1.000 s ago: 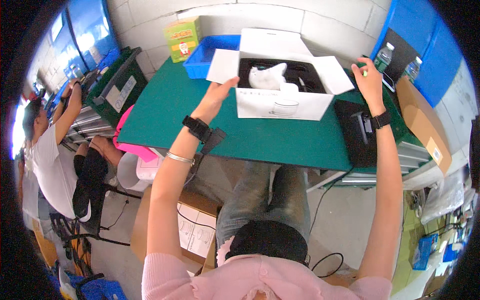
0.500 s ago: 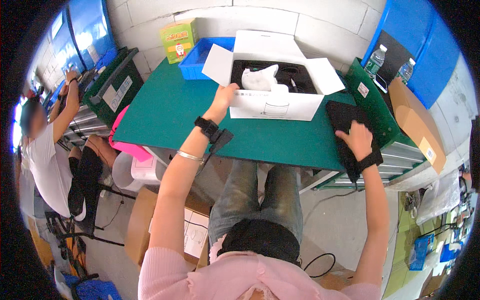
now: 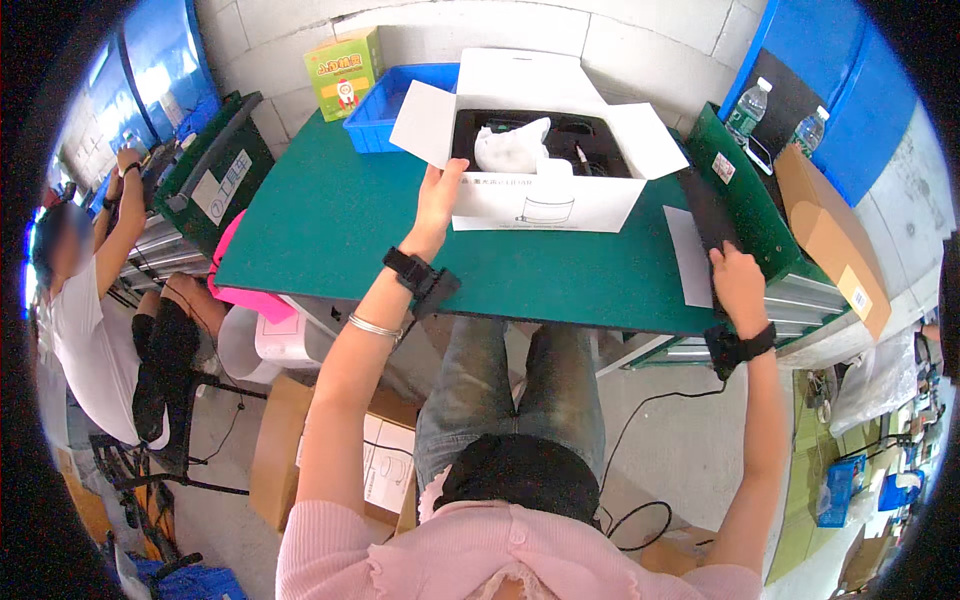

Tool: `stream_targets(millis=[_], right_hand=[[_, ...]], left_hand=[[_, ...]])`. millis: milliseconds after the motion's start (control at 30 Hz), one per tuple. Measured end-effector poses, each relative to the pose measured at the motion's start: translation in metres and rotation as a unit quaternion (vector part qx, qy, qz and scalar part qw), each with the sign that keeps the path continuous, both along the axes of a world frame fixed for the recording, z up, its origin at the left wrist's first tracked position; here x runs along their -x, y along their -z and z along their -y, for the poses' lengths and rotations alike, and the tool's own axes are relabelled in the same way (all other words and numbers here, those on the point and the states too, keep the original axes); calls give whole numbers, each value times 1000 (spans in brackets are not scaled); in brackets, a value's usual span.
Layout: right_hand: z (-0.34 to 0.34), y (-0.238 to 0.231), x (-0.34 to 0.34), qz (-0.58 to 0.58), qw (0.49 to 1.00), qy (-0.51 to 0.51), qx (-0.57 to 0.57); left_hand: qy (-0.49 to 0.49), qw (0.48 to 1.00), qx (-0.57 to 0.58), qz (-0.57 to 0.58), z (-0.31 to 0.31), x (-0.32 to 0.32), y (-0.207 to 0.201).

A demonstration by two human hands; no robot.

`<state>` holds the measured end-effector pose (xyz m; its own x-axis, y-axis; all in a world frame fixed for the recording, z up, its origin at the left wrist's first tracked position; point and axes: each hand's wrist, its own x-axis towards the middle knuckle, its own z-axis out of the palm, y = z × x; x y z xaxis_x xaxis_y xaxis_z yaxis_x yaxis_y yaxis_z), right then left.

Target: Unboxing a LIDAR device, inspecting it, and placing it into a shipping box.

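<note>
An open white cardboard box [image 3: 600, 208] stands on the green table, its flaps spread. Black foam lines it, and a white plastic-wrapped item [image 3: 511, 148] sits inside with dark parts and a cable. My left hand [image 3: 437, 200] grips the box's front left corner. At the table's right side my right hand [image 3: 738, 283] is closed on the near end of a thin black sheet [image 3: 708, 205], which looks tilted up on edge. Beside that sheet a white paper [image 3: 687, 256] lies on the table. Both wrists wear black straps with small devices.
Behind the box are a blue plastic tray [image 3: 372, 133] and a green-yellow carton [image 3: 343, 72]. A green bin [image 3: 740, 200] with bottles and a brown cardboard flap [image 3: 832, 238] borders the table's right. Another person [image 3: 95, 310] works at far left.
The black sheet went from lying flat under my right hand to being gripped and tilted up toward the right, uncovering the white paper. My left hand stays at the box.
</note>
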<state>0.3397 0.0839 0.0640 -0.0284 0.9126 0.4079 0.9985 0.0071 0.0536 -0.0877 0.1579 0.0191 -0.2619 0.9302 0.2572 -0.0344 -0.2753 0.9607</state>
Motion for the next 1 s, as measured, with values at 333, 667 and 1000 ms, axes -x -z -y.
stream_targets(millis=[333, 667, 1000], right_hand=[[37, -51, -44, 4, 988, -148, 44], [47, -69, -36, 107, 992, -5, 63], [23, -189, 28, 35, 958, -82, -273]], left_hand=[[-199, 899, -293, -256, 44, -44, -23], [-32, 866, -248, -433, 41, -70, -29], [13, 832, -279, -479, 63, -60, -33]])
